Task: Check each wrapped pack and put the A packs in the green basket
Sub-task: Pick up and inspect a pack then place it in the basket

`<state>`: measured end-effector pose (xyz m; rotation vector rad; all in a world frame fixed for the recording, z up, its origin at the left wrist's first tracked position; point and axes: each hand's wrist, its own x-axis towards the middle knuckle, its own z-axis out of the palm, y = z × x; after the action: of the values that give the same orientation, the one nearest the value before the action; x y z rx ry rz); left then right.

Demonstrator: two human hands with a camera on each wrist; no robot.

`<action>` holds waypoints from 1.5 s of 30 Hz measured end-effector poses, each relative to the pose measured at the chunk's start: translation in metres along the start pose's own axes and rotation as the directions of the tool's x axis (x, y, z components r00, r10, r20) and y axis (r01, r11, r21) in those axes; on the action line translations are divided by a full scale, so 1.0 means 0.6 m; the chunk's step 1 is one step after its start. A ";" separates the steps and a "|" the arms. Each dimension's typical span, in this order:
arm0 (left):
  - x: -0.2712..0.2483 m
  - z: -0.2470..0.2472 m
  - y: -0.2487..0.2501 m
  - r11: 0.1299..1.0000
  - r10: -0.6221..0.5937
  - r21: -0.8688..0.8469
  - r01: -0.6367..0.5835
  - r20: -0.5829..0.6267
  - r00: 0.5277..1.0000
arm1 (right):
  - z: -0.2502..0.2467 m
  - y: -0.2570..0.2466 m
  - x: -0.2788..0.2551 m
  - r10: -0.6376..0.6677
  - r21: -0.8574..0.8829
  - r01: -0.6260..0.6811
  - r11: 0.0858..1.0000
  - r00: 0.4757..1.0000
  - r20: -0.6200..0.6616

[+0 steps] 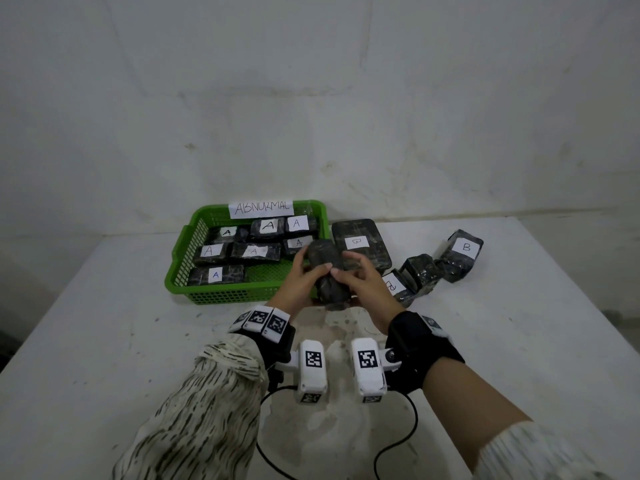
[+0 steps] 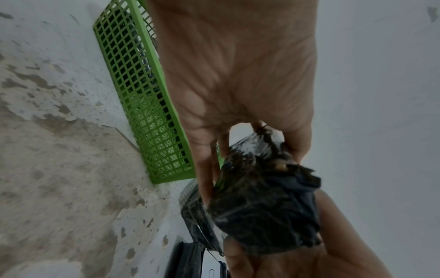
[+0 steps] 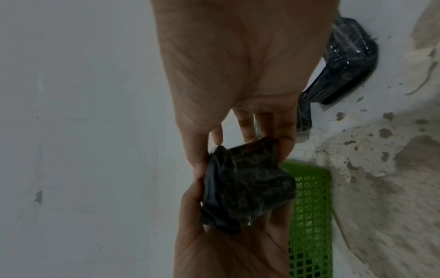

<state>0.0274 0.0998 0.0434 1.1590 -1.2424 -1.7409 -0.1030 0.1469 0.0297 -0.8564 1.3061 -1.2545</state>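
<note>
1. A white worktop (image 1: 104, 341) carries everything, so that all the packs lie within reach of both hands.
2. A green basket (image 1: 221, 296), signed "ABNORMAL", sits far left; seven A packs (image 1: 215, 274) lie inside, labels up, apparently already sorted.
3. B packs (image 1: 360, 244) lie on the worktop just right of the basket, probably kept out as not belonging.
4. One dark pack (image 1: 329, 275) is held above the basket's near right corner, no label showing, likely being turned to find its letter.
5. The left hand (image 1: 298, 285) and right hand (image 1: 363, 282) both curl round this pack, thumbs on top.
</note>
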 end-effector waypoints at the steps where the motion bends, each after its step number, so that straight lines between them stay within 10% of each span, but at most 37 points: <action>1: -0.002 0.000 0.001 1.000 0.014 -0.023 -0.014 0.007 1.000 | -0.001 -0.003 0.001 -0.004 0.005 0.004 1.000 1.000 0.009; 8: 0.003 -0.019 0.000 0.987 -0.134 -0.087 0.136 0.024 0.991 | -0.013 -0.017 -0.006 -0.010 0.072 -0.009 0.997 0.964 0.267; 15: -0.010 -0.014 0.000 0.976 -0.205 0.103 0.194 0.109 0.973 | -0.013 -0.011 0.004 -0.077 -0.061 0.076 0.995 0.997 -0.024; 24: -0.004 -0.006 0.003 0.982 -0.163 0.108 0.157 0.045 0.986 | -0.013 -0.014 -0.001 -0.030 0.047 0.028 0.999 0.999 0.031; 31: -0.002 -0.022 0.005 0.949 0.029 0.314 -0.003 -0.077 0.997 | -0.030 -0.017 0.013 -0.143 0.090 0.171 0.981 0.957 -0.252; 45: 0.002 0.006 0.041 0.903 0.244 0.334 -0.269 0.116 0.963 | -0.043 0.015 0.033 0.363 0.360 -0.321 0.876 0.930 -0.055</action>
<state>0.0249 0.0927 0.0669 1.0713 -1.7157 -1.4121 -0.1297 0.1345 0.0130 -0.2835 1.2180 -1.2128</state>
